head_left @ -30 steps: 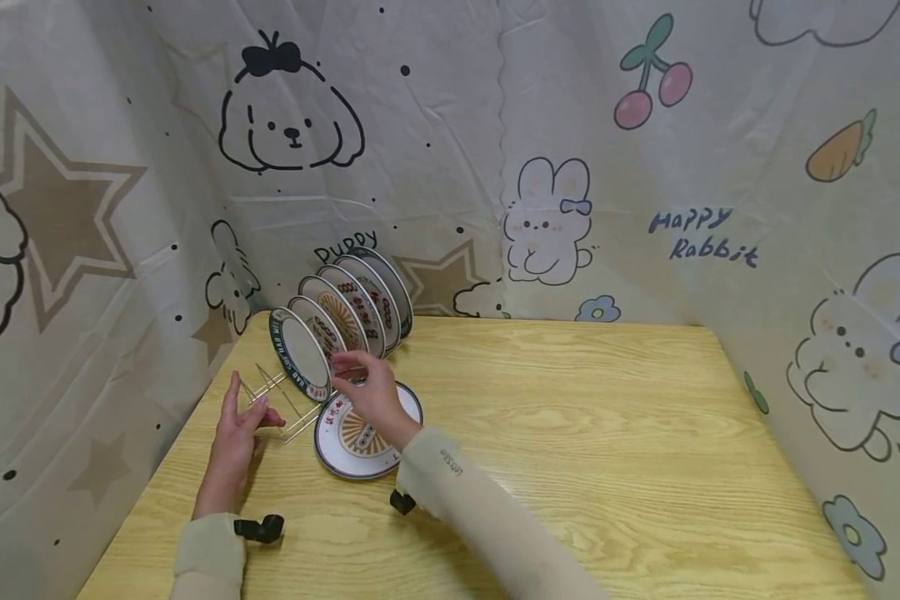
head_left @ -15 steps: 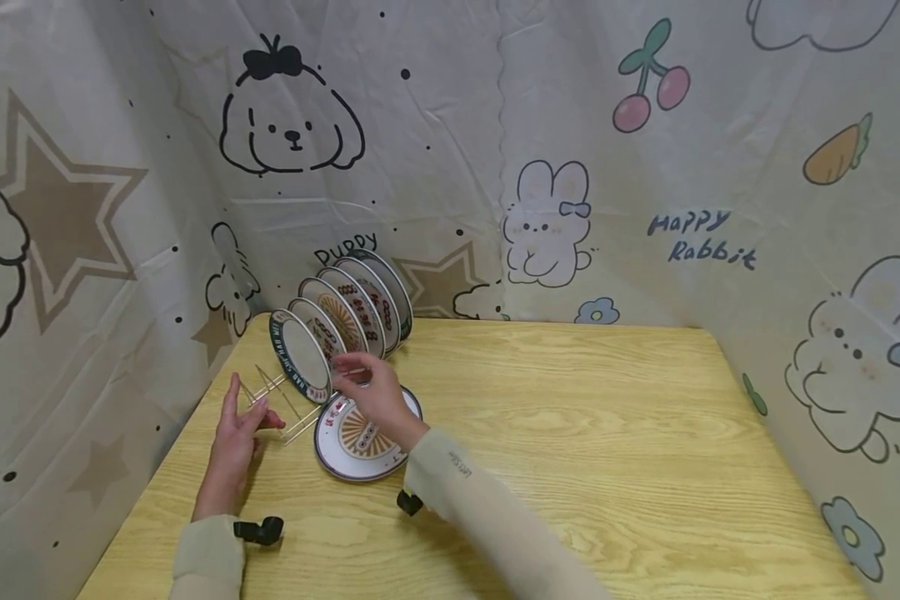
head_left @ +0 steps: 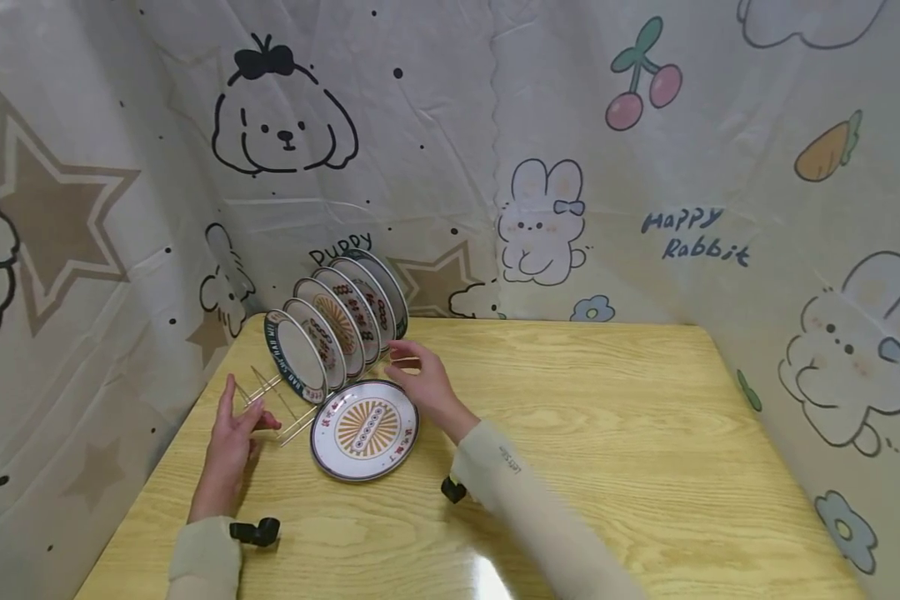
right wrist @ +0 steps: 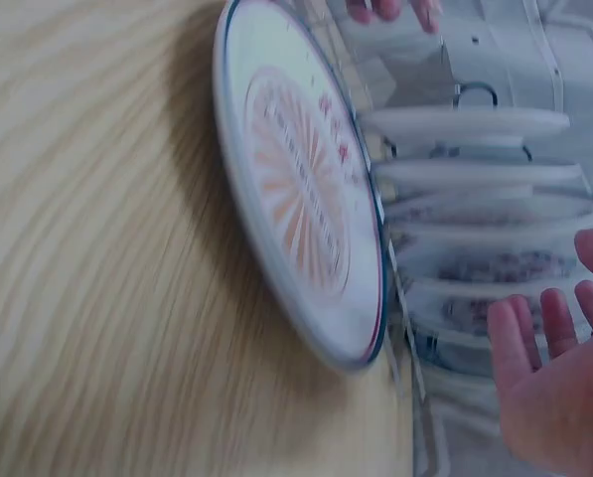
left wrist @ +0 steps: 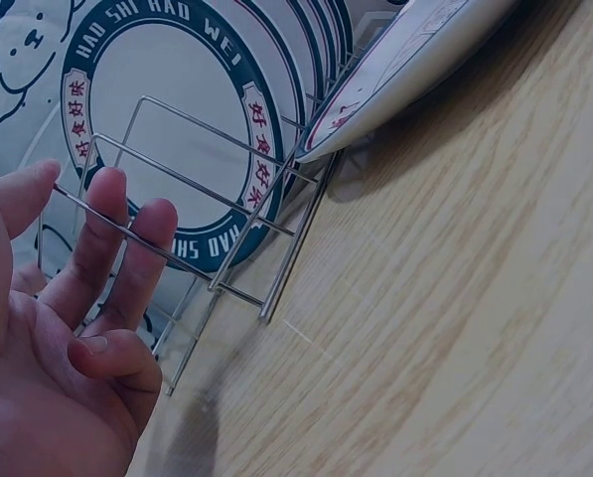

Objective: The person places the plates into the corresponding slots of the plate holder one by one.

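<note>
A wire dish rack (head_left: 292, 432) holds several patterned plates on edge in a leaning row. The nearest one, a green-rimmed plate (head_left: 297, 354), faces the rack's front end. My left hand (head_left: 230, 442) grips that end, its thumb and fingers about the wires (left wrist: 177, 174). Another plate, with an orange sunburst (head_left: 365, 429), lies face up beside the rack, overlapping its side rail; whether it rests on the rail I cannot tell. Just right of the racked plates is my right hand (head_left: 431, 387), fingers loosely bent and holding nothing. In the right wrist view its fingers (right wrist: 559, 323) are spread before the plates.
The rack stands at the left side of a wooden table (head_left: 585, 433). A printed cloth (head_left: 435, 125) hangs close behind the plates and along both sides. Bare tabletop extends to the right of my right arm (head_left: 540, 517).
My right hand has left the lower right edge of the green-rimmed plate and moved right and slightly back, uncovering the sunburst plate. My left hand keeps its place on the rack.
</note>
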A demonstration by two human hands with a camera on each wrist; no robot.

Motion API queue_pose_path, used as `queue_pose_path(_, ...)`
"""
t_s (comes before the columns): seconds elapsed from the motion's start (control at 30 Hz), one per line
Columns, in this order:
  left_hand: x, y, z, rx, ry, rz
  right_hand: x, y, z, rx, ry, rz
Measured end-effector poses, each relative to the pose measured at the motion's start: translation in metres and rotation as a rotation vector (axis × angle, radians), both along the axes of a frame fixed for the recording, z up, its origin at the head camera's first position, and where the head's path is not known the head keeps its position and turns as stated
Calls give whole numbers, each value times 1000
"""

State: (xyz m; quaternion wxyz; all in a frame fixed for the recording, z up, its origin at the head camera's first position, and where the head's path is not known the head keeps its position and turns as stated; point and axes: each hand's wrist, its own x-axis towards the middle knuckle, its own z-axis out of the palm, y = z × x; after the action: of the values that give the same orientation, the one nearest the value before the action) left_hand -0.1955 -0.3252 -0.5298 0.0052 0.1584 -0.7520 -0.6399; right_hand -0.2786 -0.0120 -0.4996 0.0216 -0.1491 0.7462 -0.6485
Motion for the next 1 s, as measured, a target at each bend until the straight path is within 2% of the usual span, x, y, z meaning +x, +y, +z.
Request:
queue_pose_path(0.2,0,-3,-5,-22,4,-15,-1,32,-12,29,-80,-28)
queue_pose_path(0.43,0,-4,-6,18,36,-14,4,51,-22,63,-187,-43)
queue_pose_path(0.67,0,-3,-5,19,38,-18,8,51,-41,-2,-307,5)
queue_pose_path(0.8,0,-3,-5,2,30,-23,10,46,-46,-31,-363,17)
queue_pose_path(1.0,0,-4,-5,-13,36,-25,15,38,-50,-63,-383,29)
